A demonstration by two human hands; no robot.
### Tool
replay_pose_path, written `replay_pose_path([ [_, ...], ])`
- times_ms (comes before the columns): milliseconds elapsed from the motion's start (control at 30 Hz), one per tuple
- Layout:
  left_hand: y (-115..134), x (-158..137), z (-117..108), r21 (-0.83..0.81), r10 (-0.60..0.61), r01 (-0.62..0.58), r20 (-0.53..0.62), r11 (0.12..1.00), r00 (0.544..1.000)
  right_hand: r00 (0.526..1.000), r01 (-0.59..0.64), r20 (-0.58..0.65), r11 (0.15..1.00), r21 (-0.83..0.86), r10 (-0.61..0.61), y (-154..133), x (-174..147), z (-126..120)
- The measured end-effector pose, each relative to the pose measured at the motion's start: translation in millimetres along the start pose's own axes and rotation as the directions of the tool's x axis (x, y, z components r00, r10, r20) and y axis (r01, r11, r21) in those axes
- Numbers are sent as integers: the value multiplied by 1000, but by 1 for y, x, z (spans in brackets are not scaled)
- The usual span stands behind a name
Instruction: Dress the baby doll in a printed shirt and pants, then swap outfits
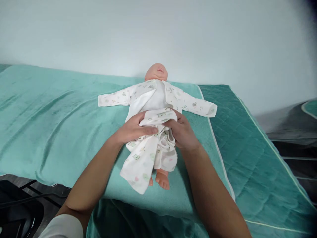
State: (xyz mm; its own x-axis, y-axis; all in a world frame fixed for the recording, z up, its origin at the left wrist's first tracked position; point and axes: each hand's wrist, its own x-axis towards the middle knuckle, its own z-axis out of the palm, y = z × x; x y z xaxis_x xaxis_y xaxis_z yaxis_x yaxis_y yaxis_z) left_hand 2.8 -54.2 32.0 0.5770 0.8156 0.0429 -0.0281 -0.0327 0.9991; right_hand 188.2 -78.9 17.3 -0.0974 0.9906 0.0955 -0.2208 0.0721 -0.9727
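A baby doll [156, 72] lies on its back, its head toward the wall and its feet toward me. It wears a white printed baby jacket [142, 94], which lies open at the chest with both sleeves spread out sideways. White printed baby pants [142, 162] are bunched over the doll's legs, and one bare foot shows fully below a cuff. My left hand [135, 129] grips the waistband from the left side, thumb on top. On the right, my right hand [182, 130] has its fingers closed in the same waistband, partly hidden by cloth.
A light green blanket [61, 125] covers the table under the doll. Darker quilted cloth [247, 148] lies to the right. Behind stands a pale wall [158, 33]. A black chair [19, 211] is at the lower left.
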Motion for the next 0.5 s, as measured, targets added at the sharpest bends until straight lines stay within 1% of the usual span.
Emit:
replay_pose_path([
  [67, 6, -3, -2, 79, -82, 74, 107, 994, 991, 996, 18, -82, 1000, 23, -16, 2, 2, 1],
  [100, 7, -4, -2, 85, -129, 118, 135, 989, 982, 994, 27, -106, 999, 21, -24, 2, 2, 1],
  [133, 6, -6, -2, 61, -161, 154, 139, 986, 977, 993, 37, -116, 999, 12, -36, 2, 2, 2],
  [167, 3, -6, -1, 10, -171, 172, 119, 985, 978, 993, 46, -111, 999, -3, -46, 2, 1, 2],
  [200, 0, -6, 0, -65, -162, 166, 75, 984, 984, 995, 48, -89, 999, -21, -50, 1, 1, 3],
  [267, -8, -5, 4, -232, -119, 106, -44, 967, 992, 999, 35, -7, 998, -61, -35, -2, 0, 3],
  [333, -13, -4, 8, -365, -88, 31, -141, 930, 986, 993, 10, 117, 993, -116, 4, -7, 0, 2],
  [433, -15, -2, 12, -475, -63, -38, -196, 879, 979, 953, -28, 284, 963, -267, 106, -16, 0, -3],
  [500, -13, -3, 13, -500, -67, -41, -197, 865, 978, 921, -63, 334, 926, -372, 198, -20, -1, -6],
])
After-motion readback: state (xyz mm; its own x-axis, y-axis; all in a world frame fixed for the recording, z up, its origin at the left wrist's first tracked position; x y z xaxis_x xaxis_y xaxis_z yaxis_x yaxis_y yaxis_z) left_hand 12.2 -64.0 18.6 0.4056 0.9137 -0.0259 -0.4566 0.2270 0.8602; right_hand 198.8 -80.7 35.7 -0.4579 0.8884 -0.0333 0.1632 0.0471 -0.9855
